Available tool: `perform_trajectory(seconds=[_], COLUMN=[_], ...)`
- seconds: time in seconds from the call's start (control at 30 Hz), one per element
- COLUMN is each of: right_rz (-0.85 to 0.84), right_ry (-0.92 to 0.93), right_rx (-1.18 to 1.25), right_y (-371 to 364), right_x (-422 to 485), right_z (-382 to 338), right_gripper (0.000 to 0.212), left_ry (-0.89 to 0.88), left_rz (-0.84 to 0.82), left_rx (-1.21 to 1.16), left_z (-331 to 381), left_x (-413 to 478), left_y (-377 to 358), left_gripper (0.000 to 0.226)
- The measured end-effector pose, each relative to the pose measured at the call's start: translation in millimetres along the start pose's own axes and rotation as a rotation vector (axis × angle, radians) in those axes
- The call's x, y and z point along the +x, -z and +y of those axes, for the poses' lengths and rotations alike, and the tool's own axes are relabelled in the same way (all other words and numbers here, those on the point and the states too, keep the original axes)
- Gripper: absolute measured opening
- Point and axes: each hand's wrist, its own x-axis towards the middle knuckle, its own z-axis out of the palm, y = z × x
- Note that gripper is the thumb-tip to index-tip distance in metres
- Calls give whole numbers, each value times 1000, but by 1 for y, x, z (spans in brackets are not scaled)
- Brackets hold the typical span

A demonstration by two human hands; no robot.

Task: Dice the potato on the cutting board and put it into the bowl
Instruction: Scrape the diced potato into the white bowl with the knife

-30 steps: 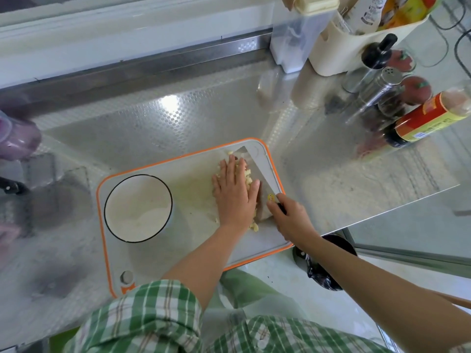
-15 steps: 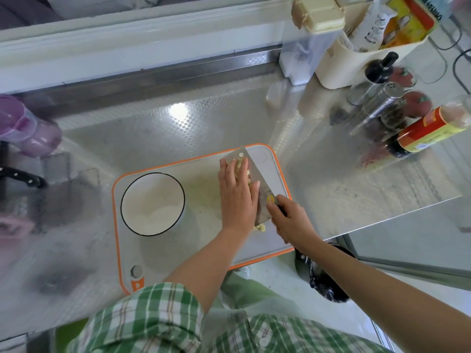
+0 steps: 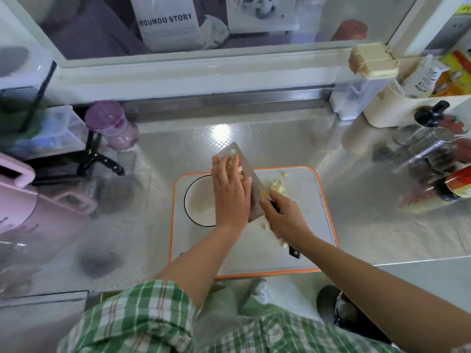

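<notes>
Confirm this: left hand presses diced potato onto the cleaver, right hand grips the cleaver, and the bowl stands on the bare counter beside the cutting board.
Wrong on one point. The head view shows the bowl on the cutting board, at its left side, not on the counter. The rest holds: left hand presses diced potato onto the cleaver, right hand grips it.

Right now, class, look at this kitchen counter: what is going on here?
A person is scooping diced potato off the cutting board, apparently for the bowl that stands on it. The right hand grips the cleaver by its handle, blade raised and tilted beside the bowl. The flat left hand presses the dice against the blade. A smaller heap lies on the board, right of the blade.
</notes>
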Motion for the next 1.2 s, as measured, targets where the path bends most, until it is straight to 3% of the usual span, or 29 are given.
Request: perform_trajectory(seconds=[0.5, 1.07, 1.2], right_rz=[5, 36, 50], right_ry=[68, 117, 106], right_rx=[-55, -137, -122], right_y=[-46, -50, -50], right_x=[17, 15, 11], right_z=[-18, -16, -20], right_gripper=[31, 29, 27], left_ry=[-3, 49, 40], left_rz=[36, -114, -12], left_rx=[-65, -34, 65], left_z=[-51, -64, -60], left_x=[8, -24, -22], left_y=[21, 35, 42], left_gripper=[47, 27, 23])
